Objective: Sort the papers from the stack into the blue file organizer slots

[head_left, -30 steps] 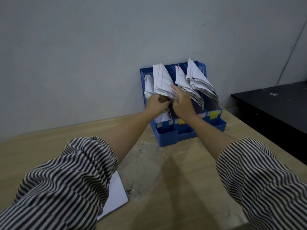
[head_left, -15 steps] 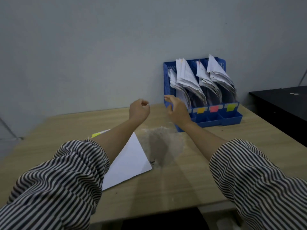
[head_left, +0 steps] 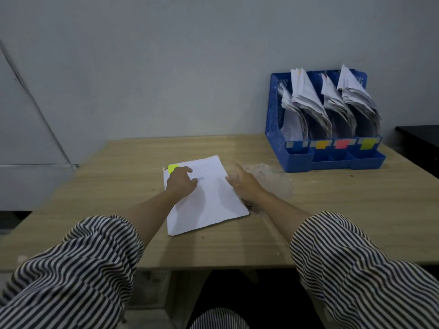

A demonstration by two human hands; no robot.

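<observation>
A white paper stack (head_left: 209, 205) lies flat on the wooden table (head_left: 332, 222), with a yellow-green tab (head_left: 173, 167) at its far left corner. My left hand (head_left: 181, 182) rests on the stack's far left part, fingers loosely bent over the top sheet. My right hand (head_left: 244, 184) hovers at the stack's right edge, fingers relaxed and holding nothing. The blue file organizer (head_left: 275, 129) stands at the back right against the wall. Its slots hold crumpled white papers (head_left: 306, 96). Orange (head_left: 321, 144), pink (head_left: 342, 143) and yellow-green (head_left: 367, 143) labels mark its front.
A scuffed pale patch (head_left: 273, 179) marks the table between stack and organizer. A black surface (head_left: 420, 138) sits beyond the table's right edge. The grey wall (head_left: 166, 67) runs close behind the table. The front table edge is near my striped sleeves.
Both hands left the organizer's papers and drew back to the stack. My view swung left, so the organizer now sits at the right. My left hand came down onto the stack.
</observation>
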